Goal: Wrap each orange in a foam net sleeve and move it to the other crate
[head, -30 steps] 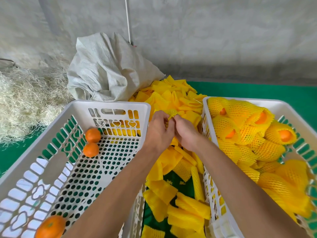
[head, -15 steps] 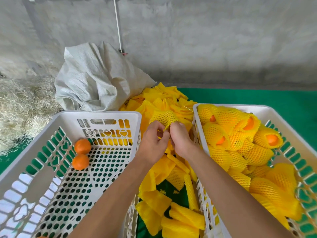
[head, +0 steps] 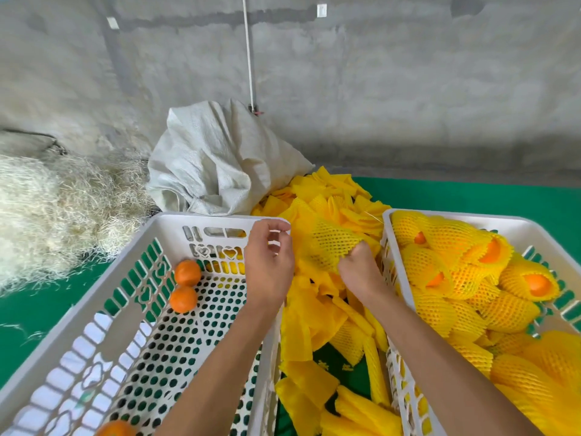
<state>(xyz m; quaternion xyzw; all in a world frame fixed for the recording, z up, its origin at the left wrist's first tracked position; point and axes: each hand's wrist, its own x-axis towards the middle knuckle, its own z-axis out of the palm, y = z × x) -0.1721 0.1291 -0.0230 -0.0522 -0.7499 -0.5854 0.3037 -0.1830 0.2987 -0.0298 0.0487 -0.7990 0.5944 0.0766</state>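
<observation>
Oranges (head: 187, 272) are remaining bare in our left crate (head: 94, 309); our right hand (head: 361, 269) is gripping a foam net sleeve (head: 333, 243), left hand (head: 268, 262) hanging loosely empty; right crate (head: 534, 228) nearly full.

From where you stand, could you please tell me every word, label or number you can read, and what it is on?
No text can be read in this view.
Yellow marks on the green cloth between the crates: too small and blurred to read.
Left crate, right crate, white sack, foam net sleeve: no print visible; the left crate's wall has only heart-shaped cut-outs.
</observation>
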